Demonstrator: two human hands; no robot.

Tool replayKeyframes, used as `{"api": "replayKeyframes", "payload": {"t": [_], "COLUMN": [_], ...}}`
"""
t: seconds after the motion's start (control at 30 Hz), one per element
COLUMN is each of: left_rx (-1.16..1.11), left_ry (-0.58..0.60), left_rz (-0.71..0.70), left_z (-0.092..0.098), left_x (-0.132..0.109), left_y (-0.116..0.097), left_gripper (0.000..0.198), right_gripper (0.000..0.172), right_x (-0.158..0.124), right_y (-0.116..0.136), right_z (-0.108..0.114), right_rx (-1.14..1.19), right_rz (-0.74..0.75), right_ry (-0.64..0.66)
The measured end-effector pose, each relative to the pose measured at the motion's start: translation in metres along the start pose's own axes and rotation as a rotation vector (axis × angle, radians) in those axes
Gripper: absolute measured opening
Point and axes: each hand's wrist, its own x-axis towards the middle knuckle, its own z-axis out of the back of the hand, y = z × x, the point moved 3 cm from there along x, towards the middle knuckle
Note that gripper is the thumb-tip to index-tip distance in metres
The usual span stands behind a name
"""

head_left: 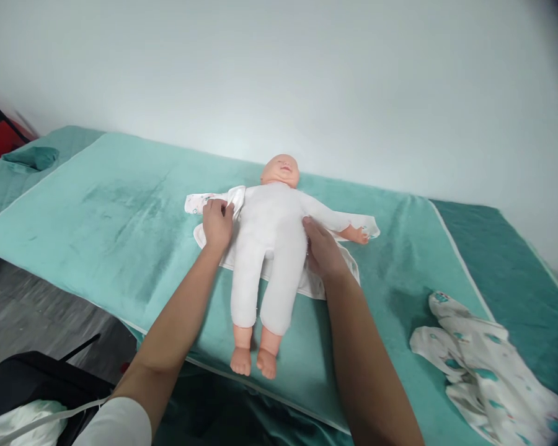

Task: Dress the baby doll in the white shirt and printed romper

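A baby doll (274,217) with a white cloth body lies on its back, head toward the wall. A white printed baby shirt (317,286) is spread open beneath it. One of the doll's arms is in the sleeve at the right, its hand showing near the cuff. On the left, my left hand (217,224) is closed on the shirt's cloth beside the doll's shoulder; the sleeve there lies outward. My right hand (324,249) presses against the doll's side, fingers curled around it and partly hidden.
A green padded cover (134,204) lies over the bed against a white wall (279,74). Crumpled printed baby clothing (488,371) is at the right front. A black chair or bag (32,381) with pale cloth stands at the lower left, a red and black object (0,139) at the far left.
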Motion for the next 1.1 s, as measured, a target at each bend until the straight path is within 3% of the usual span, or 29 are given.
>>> {"api": "replayKeyframes", "payload": {"t": [0.13,0.27,0.4,0.53,0.67,0.8,0.9,0.97,1.03,1.1], "left_rx": [-0.243,-0.317,-0.146,0.186,0.42,0.392,0.151,-0.037,-0.106,0.004], "left_ry": [0.143,0.277,0.323,0.368,0.428,0.496,0.569,0.554,0.412,0.21], "left_rz": [-0.116,-0.113,-0.191,-0.322,-0.258,-0.228,-0.277,-0.275,-0.216,-0.177], "left_z": [-0.004,-0.007,-0.001,0.01,0.021,0.028,0.028,0.029,0.034,0.042], "left_x": [0.005,0.019,0.023,0.004,-0.022,-0.043,-0.05,-0.043,-0.028,-0.01], "left_y": [-0.024,-0.051,-0.079,-0.105,-0.119,-0.128,-0.128,-0.118,-0.095,-0.06], "left_gripper": [0.003,0.006,0.006,0.011,0.022,0.029,0.031,0.029,0.031,0.035], "right_gripper": [0.045,0.045,0.046,0.048,0.047,0.046,0.048,0.05,0.052,0.053], "right_x": [-0.004,-0.002,0.001,-0.001,-0.003,-0.002,0.0,0.001,0.003,0.004], "right_y": [0.004,0.0,-0.004,-0.002,0.002,0.001,-0.002,-0.006,-0.008,-0.01], "right_z": [-0.01,-0.016,-0.02,-0.023,-0.024,-0.024,-0.022,-0.02,-0.018,-0.015], "right_rx": [0.124,0.183,0.225,0.212,0.216,0.226,0.211,0.203,0.196,0.205], "right_rz": [-0.046,-0.016,0.006,-0.01,-0.022,-0.035,-0.04,-0.033,-0.035,-0.044], "right_ry": [0.055,0.064,0.123,0.146,0.15,0.135,0.11,0.109,0.094,0.062]}}
